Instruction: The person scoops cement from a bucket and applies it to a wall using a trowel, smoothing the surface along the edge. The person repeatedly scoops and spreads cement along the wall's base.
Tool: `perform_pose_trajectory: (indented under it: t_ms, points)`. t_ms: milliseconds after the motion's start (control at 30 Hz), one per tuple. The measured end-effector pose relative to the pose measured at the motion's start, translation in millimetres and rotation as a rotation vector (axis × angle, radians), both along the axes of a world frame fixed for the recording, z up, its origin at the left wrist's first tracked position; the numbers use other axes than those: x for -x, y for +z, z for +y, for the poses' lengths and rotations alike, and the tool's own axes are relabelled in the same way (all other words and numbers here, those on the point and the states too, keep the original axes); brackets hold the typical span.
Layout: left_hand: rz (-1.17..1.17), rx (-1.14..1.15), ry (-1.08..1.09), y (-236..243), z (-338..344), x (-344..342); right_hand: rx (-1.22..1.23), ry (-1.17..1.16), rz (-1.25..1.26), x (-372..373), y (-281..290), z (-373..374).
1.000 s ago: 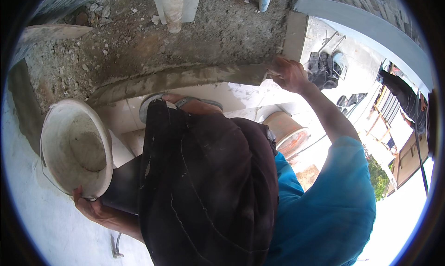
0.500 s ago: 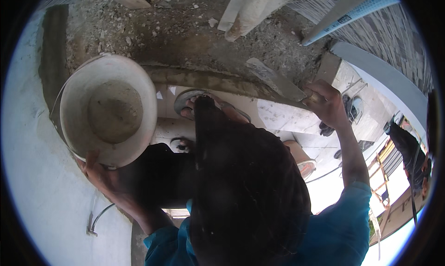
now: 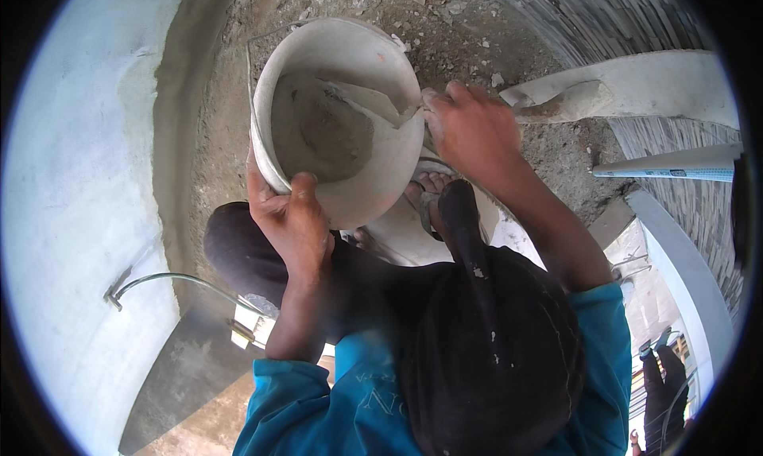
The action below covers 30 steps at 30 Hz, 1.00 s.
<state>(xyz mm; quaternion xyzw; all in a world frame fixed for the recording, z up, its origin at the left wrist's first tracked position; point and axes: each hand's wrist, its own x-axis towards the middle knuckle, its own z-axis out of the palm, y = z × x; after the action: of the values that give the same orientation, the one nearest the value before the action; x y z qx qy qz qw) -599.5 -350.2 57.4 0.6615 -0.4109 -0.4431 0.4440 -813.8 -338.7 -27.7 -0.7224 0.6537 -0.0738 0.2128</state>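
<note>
A whitish bucket (image 3: 393,166) with a thin wire handle stands in front of me, its mouth turned up toward my view. Grey mortar (image 3: 314,142) lies in its bottom. My left hand (image 3: 290,217) is closed on the near-left rim, thumb over the edge. At the right rim my right hand (image 3: 477,134) is wrapped round the handle of a trowel, mostly hidden by the fingers. The trowel's blade (image 3: 369,102) reaches over the rim into the bucket; its tip is at the mortar.
Rough ground with rubble (image 3: 477,34) lies beyond the bucket. A pale wall (image 3: 87,138) rises at left, with a thin curved pipe (image 3: 187,277) near it. A white board (image 3: 636,86) and a blue-and-grey pipe (image 3: 675,168) lie at right. Another person's dark-clothed legs (image 3: 666,392) show at lower right.
My view has swung left, so the bucket now sits nearer the middle. My right hand has brought the trowel from the ledge at right into the bucket. The left hand stays on the rim.
</note>
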Motion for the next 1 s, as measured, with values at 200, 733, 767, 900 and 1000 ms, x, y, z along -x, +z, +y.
perform_pose_trajectory:
  t_ms: [200,733,767,900,1000]
  points:
    - [-0.034,-0.002,0.009,1,1,-9,-0.072,0.055,-0.023,-11,23,-3]
    - [0.002,-0.021,0.038,-3,-5,-28,0.052,0.178,0.076,-27,17,-19]
    - [-0.017,-0.004,0.014,-5,-4,-27,0.011,0.188,0.032,-24,17,-14]
    - [-0.010,0.033,-0.003,-5,2,-17,-0.124,0.029,-0.044,-5,20,-7]
    - [-0.053,0.025,0.005,-6,5,-10,-0.184,0.001,-0.052,-6,5,0]
